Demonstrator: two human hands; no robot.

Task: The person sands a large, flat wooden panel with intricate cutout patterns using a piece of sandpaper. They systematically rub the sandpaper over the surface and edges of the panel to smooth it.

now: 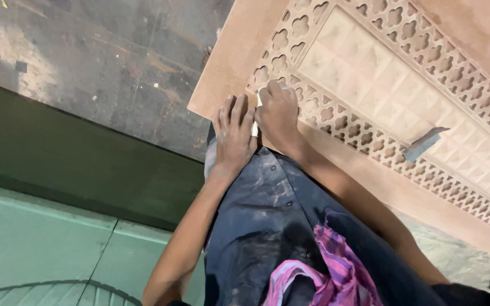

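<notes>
We're looking down on a carved pink sandstone panel (370,73) lying flat, its lattice border (290,39) of cut-through quatrefoils running round a field of raised pyramids. Both hands meet at the near corner of that border. Our right hand (279,113) is curled shut around a small white tool (255,127), pressing it into the fretwork; our left hand (235,133) lies flat beside it with fingers together, touching the tool and steadying. By our reading, this is hand-finishing of the lattice openings, and the next stroke calls for short, controlled pressure so the thin stone ribs don't chip. A grey block (423,144) rests further along the panel.
</notes>
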